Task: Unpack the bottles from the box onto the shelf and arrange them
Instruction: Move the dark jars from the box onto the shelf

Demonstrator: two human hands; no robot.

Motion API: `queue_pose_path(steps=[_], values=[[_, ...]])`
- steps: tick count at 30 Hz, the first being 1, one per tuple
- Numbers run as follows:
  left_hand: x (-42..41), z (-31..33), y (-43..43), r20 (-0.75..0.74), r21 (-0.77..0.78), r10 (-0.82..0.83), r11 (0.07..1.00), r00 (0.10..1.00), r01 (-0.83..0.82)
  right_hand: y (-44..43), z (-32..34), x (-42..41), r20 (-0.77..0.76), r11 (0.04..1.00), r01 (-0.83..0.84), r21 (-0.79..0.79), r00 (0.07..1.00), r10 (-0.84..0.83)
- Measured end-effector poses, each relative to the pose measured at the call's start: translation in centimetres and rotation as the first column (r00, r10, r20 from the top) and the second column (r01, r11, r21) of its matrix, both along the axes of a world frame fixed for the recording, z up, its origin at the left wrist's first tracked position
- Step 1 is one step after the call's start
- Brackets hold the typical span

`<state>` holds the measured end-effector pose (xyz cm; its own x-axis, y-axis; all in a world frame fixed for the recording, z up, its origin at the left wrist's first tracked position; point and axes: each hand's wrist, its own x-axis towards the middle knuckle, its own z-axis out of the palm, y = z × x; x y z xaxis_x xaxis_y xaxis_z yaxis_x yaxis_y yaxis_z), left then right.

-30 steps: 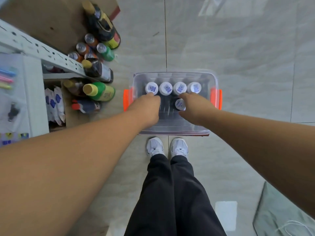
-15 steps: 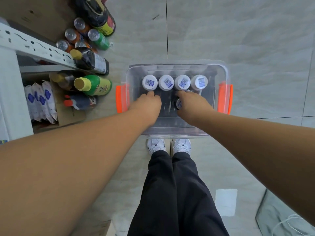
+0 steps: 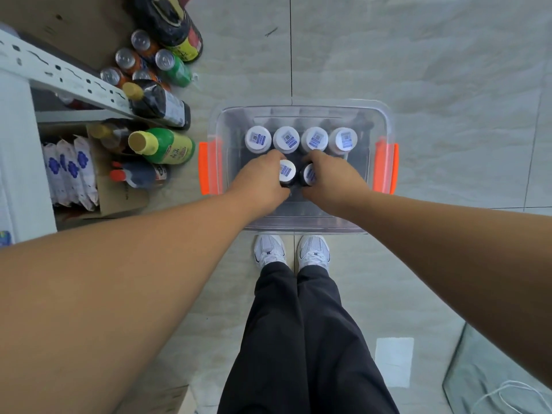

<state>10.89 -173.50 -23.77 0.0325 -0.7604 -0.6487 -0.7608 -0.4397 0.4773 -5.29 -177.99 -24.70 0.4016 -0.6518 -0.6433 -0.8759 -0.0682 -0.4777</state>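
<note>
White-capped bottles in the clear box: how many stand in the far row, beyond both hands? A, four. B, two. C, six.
A: four far-row bottles line the box at its far wall; the left hand grips a fifth bottle, the right hand a sixth bottle.

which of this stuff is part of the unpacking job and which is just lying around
Job: box, back row of four bottles, left bottle gripped by left hand, right bottle gripped by right hand, shelf.
Lying about: cans, green bottle, wipes packs, cable.
</note>
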Motion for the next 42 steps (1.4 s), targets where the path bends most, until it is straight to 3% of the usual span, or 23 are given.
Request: queue_pose_path(steps=[7,11,19,24,32,37,42], values=[[0.2,5.8,-0.7,-0.135,-0.021,0.173,0.984,0.976,-0.178,-1.6,6.5,-1.3,0.134,0.985,0.166,-0.050,0.978,-0.158],[1.0,13.1,-2.5,-0.184,-0.052,0.193,0.977,0.964,-0.206,-3.7,13.7,-1.3,0.184,0.986,0.140,-0.085,0.975,-0.123],[6.0,36.1,-5.5,-0.165,-0.209,0.222,0.944,0.961,-0.254,-9.9,36.7,2.9,0.305,0.970,0.007,-0.241,0.950,0.069],[10.1,53.5,-3.5,-0.099,-0.360,0.251,0.893,0.963,-0.270,-11.3,53.7,7.8,0.335,0.903,-0.146,-0.404,0.895,0.295],[15.8,75.7,7.3,0.099,-0.603,0.416,0.748,0.904,-0.278,-6.7,75.3,16.6,0.283,0.726,-0.306,-0.616,0.774,0.566],[18.8,82.7,17.6,0.196,-0.669,0.550,0.680,0.812,-0.299,1.1,82.3,22.7,0.347,0.662,-0.359,-0.659,0.636,0.690],[21.2,85.9,29.4,0.233,-0.686,0.665,0.630,0.710,-0.364,11.3,85.0,28.5,0.414,0.647,-0.438,-0.624,0.517,0.749]])
